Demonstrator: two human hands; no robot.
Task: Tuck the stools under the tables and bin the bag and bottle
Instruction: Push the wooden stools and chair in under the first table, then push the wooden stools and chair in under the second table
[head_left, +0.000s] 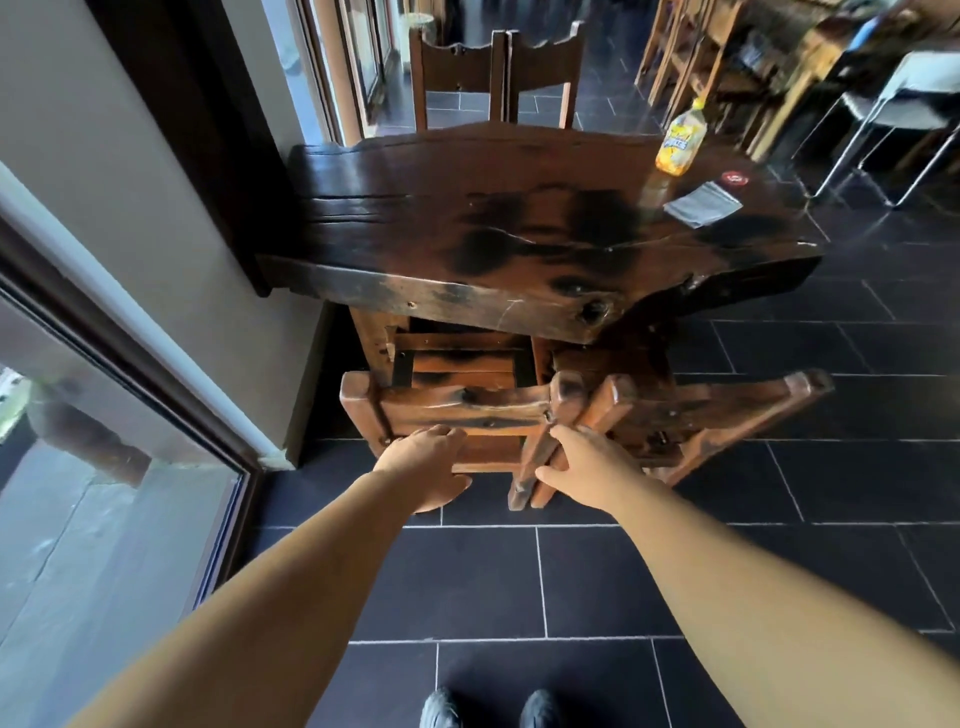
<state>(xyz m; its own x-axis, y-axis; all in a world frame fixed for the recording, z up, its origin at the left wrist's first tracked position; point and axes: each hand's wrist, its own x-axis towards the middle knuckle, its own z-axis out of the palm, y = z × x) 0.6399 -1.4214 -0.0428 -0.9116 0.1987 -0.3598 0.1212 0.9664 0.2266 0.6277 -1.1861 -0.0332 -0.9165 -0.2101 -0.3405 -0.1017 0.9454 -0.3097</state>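
A dark slab-wood table (395, 218) stands in front of me. Two wooden stools are at its near edge. The left stool (457, 408) sits partly under the tabletop, and my left hand (428, 467) grips its back rail. The right stool (727, 405) is angled outward to the right; my right hand (587, 467) holds its near post. On the table's far right corner stand a yellow bottle (680, 137) and, just in front of it, a flat grey bag (702, 203).
A wall and glass door run along the left. Two more wooden chairs (493, 73) face the table's far side. Metal-legged chairs (893, 114) and other wooden furniture stand at the back right. Black floor tiles (571, 582) lie beneath me, my shoes at the bottom edge.
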